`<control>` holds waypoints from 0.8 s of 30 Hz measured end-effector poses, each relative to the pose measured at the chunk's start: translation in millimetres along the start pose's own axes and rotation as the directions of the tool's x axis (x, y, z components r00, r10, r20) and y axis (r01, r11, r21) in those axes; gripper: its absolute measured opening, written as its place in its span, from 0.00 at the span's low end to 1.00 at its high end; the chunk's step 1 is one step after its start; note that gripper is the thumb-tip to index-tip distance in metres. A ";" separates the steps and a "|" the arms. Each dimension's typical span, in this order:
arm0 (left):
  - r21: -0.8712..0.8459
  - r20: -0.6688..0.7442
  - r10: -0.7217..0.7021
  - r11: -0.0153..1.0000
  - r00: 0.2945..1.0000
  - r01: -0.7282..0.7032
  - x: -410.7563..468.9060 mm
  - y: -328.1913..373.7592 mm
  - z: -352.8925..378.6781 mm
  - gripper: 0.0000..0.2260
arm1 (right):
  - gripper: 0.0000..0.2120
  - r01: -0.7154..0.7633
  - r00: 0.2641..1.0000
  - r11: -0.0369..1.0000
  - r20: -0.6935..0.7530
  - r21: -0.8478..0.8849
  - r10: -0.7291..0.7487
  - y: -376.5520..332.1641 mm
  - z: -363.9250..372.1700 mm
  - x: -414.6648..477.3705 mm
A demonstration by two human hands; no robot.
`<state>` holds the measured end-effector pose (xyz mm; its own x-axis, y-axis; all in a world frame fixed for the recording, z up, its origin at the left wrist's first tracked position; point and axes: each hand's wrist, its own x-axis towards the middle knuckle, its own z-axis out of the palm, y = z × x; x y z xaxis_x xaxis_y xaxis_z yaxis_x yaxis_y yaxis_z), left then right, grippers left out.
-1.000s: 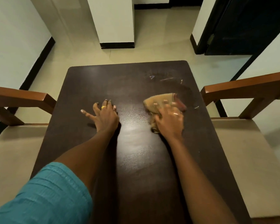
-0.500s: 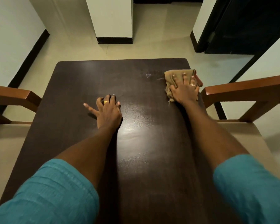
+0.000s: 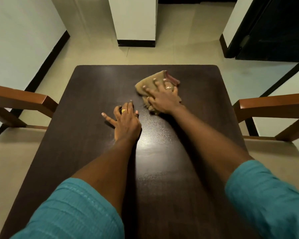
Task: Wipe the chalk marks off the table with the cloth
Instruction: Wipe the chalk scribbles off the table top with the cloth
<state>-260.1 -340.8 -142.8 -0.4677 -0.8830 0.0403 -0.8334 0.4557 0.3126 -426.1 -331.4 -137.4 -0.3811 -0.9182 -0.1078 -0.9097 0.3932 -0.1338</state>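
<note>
Dark brown table [image 3: 86,152] filling the middle of the view, long side running away from the camera, a glossy glare patch down its centre. Pale tiled floor [image 3: 97,54] beyond and around it. White pillar [image 3: 135,19] with a black base straight past the far edge; dark doorway [image 3: 273,26] at upper right. Wooden chair arm [image 3: 19,99] on the left side, another chair arm [image 3: 273,105] on the right, each over a beige seat cushion [image 3: 9,157].

Two bare forearms reaching in from the bottom, both in teal sleeves [image 3: 72,211] pushed to the elbow.

Tan cloth [image 3: 149,81] bunched flat on the far half of the table, slightly right of centre, with a reddish strip along its far right edge. Right hand [image 3: 163,99] pressed palm down on top of it, fingers [image 3: 156,82] spread apart over the fabric, not curled around it; a ring on one finger. Left hand [image 3: 126,121] just beside and nearer than the cloth, not touching it, planted flat on the bare tabletop, thumb splayed out to the left, other fingers loosely together and slightly bent; a gold ring [image 3: 124,111] on one of them.

Chalk marks: cannot tell; none clearly readable on the dark surface around the cloth.
</note>
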 end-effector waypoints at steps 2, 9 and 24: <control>-0.028 -0.012 -0.017 0.999 1.000 0.017 -1.4 0.8 -0.8 0.21 | 0.23 0.085 0.996 0.996 -0.022 -0.028 -0.086 1.0 0.6 -9.1; -0.003 -0.007 -0.007 1.000 1.000 0.007 0.3 0.0 1.4 0.23 | 0.26 -0.415 0.897 0.904 -0.122 0.106 0.426 129.7 -12.8 4.3; 0.055 -0.010 0.008 0.998 1.000 -0.007 3.3 -2.4 7.0 0.24 | 0.25 -0.410 0.911 0.894 0.034 0.180 0.411 28.7 -31.8 74.6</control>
<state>-261.7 -344.0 -150.0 -0.4710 -0.8806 0.0523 -0.8450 0.4674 0.2598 -485.9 -390.1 -117.9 -0.7150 -0.6737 -0.1868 -0.6276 0.7363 -0.2530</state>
